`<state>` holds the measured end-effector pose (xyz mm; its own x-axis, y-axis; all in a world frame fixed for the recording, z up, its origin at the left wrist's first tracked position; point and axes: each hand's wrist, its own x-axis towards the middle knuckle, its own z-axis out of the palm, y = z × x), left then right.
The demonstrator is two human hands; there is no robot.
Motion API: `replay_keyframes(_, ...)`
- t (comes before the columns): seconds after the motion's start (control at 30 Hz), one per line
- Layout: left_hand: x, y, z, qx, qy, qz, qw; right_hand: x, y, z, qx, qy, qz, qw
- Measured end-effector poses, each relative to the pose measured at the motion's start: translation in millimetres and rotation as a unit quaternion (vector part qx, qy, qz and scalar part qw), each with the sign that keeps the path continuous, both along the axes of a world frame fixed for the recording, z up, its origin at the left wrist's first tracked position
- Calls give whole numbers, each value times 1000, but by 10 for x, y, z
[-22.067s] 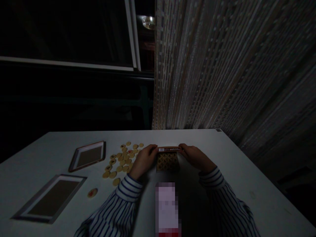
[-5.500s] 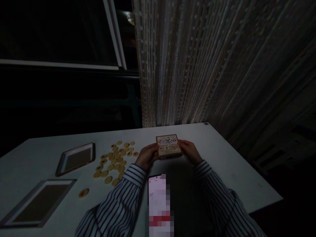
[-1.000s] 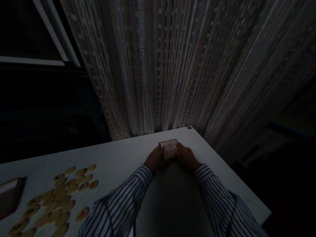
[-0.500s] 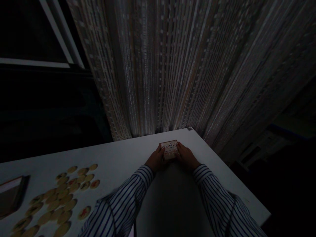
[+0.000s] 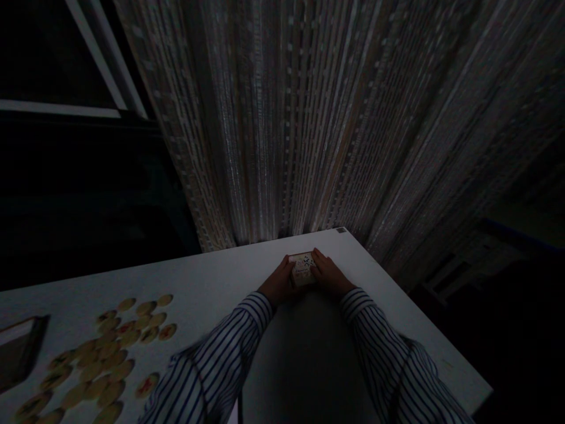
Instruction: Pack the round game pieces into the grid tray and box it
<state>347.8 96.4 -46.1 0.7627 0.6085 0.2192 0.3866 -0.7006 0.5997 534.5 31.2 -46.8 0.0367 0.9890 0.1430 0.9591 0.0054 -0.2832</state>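
Note:
A small folded printed board (image 5: 302,270) with dark and red characters sits on the white table (image 5: 212,282) near its far right corner. My left hand (image 5: 278,284) grips its left side and my right hand (image 5: 329,275) grips its right side, fingers curled over the top edge. Both arms wear striped sleeves. Several round tan game discs (image 5: 110,353) with red or dark marks lie scattered at the lower left, away from my hands.
The corner of a dark tray (image 5: 17,353) shows at the left edge. A beaded curtain (image 5: 309,129) hangs behind the table. The table's right edge (image 5: 424,318) drops into darkness. A window frame (image 5: 88,76) is at the upper left.
My hands have closed in on the folded board, which now looks narrower than half a second ago. Over the longer span I moved it to the far right corner, away from the discs.

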Motion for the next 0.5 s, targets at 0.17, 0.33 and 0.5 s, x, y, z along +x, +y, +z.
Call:
replay_keyframes(0.17, -4, 16, 7, -5, -10, -16, 1000, -6, 28, -3, 0, 2, 2, 1000)
replay_keyframes(0.33, -8, 13, 34, -10, -9, -19, 1000, -12, 16, 23, 7, 0, 8, 1000)
replay_keyframes(0.5, -4, -8, 25, -8, -25, -12, 1000, -25, 22, 52, 6, 0, 5, 1000)
